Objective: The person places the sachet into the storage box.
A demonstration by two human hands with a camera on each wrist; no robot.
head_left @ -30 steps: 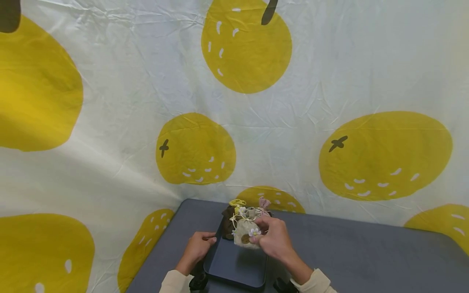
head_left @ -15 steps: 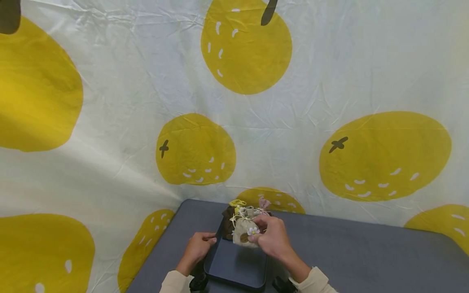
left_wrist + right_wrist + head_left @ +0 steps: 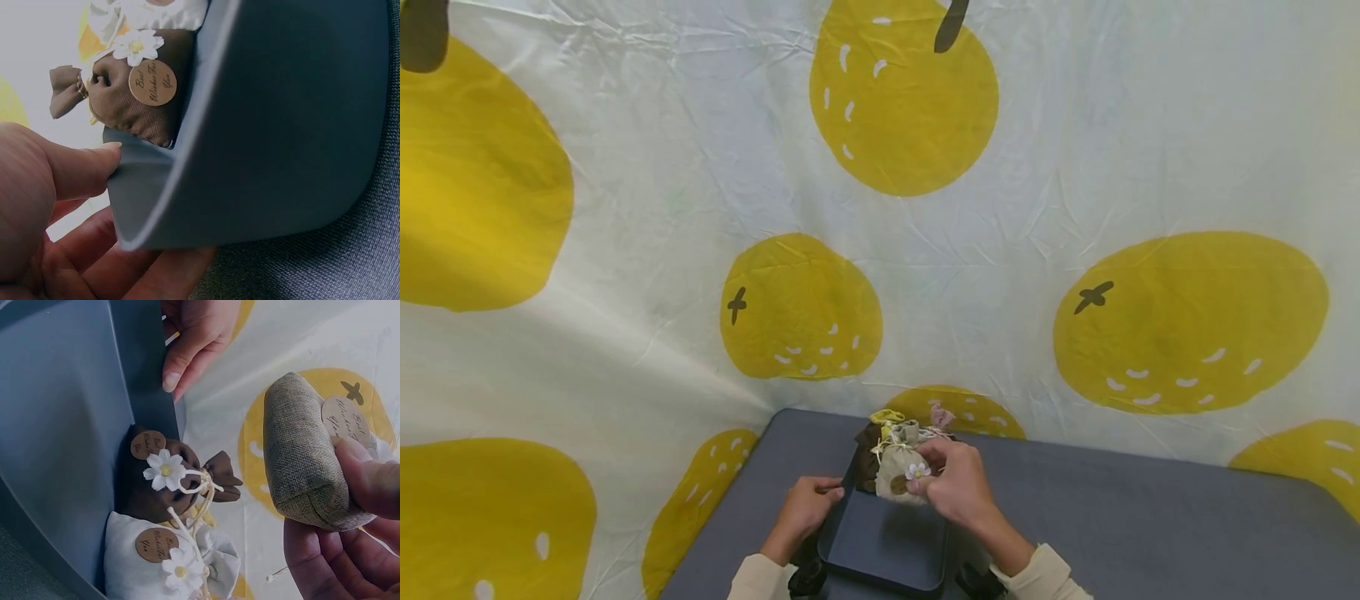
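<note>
My right hand (image 3: pixel 962 490) holds a beige linen drawstring pouch (image 3: pixel 889 482) above the dark blue-grey tray (image 3: pixel 880 554), thumb against its round tag and white flower. The right wrist view shows the linen pouch (image 3: pixel 303 456) up close, fingers beneath it. My left hand (image 3: pixel 805 510) grips the tray's left wall, its thumb at the rim in the left wrist view. Inside the tray's far end lie a brown pouch (image 3: pixel 144 494) and a white pouch (image 3: pixel 122 553), each with flower and tag. Behind the linen pouch show a yellow top (image 3: pixel 887 415) and a pink top (image 3: pixel 942 417); their bodies are mostly hidden.
The tray stands on a grey table (image 3: pixel 1120 525). Behind and to the left hangs a white cloth (image 3: pixel 962 317) printed with large yellow fruit. The table extends to the right of the tray.
The right hand has shifted the linen pouch very slightly up and to the left. My left hand stays at the tray's wall, and the tray has not visibly moved.
</note>
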